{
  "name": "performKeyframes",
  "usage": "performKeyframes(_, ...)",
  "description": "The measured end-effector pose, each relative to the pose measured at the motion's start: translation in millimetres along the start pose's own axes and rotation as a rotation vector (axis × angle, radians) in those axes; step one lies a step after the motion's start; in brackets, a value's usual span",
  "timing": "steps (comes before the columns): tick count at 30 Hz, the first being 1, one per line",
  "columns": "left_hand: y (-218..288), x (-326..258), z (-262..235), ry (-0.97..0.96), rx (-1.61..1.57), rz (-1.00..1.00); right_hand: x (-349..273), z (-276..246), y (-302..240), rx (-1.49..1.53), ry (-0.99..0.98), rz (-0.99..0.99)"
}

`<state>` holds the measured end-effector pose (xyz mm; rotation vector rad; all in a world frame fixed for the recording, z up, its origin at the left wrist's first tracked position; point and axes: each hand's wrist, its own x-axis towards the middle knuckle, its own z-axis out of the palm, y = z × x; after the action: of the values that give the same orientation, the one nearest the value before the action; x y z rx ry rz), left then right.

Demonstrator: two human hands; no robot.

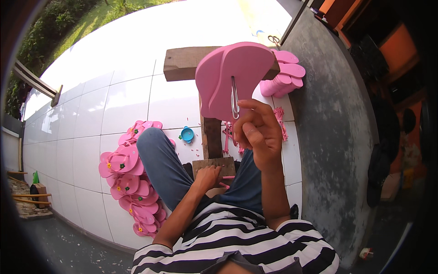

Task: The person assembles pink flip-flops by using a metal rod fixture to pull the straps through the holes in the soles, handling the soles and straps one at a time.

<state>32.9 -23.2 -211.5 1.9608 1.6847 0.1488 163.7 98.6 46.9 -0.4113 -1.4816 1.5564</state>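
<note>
A pink flip-flop sole (214, 77) is at the wooden crossbeam in front of me. Out of a hole in it sticks a long, bent metal wire hook (234, 102). My right hand (260, 130) is raised beside the hook, its index fingertip at the wire's end. Its fingers are loosely bent and apart, and nothing shows between them. Lower down, my left hand (208, 177) lies closed over a wooden block (200, 164) between my knees. From its right side come the two ends of a pink flip-flop strap (225, 185); its fingertips are partly hidden.
The wooden crossbeam (180, 66) joins a post (211, 141). Finished pink flip-flops with small flowers (125, 160) lie on the left. Stacked pink soles (285, 77) and bundled pink straps (281, 123) are on the right. A blue dish (187, 134) sits on the tiles; scissors (274, 40) lie farther off.
</note>
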Motion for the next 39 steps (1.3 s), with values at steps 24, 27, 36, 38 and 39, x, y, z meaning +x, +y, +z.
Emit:
performKeyframes(24, 2, 3, -4, -0.146, -0.064, -0.035, 15, 0, 1, -0.554, 0.033, -0.139)
performKeyframes(27, 0, 3, -8, -0.117, -0.06, -0.024, 8, -5, 10, -0.433, -0.067, -0.249)
performKeyframes(36, -4, 4, -2, -0.15, -0.046, -0.021, 5, -5, 10, -0.319, -0.026, -0.207)
performKeyframes(38, -1, 7, -2, -0.161, -0.044, -0.049, 11, -5, 9, -0.347, 0.047, -0.193)
performKeyframes(39, -1, 9, -2, -0.166, -0.043, -0.062, 15, -5, 9, -0.36, 0.084, -0.185)
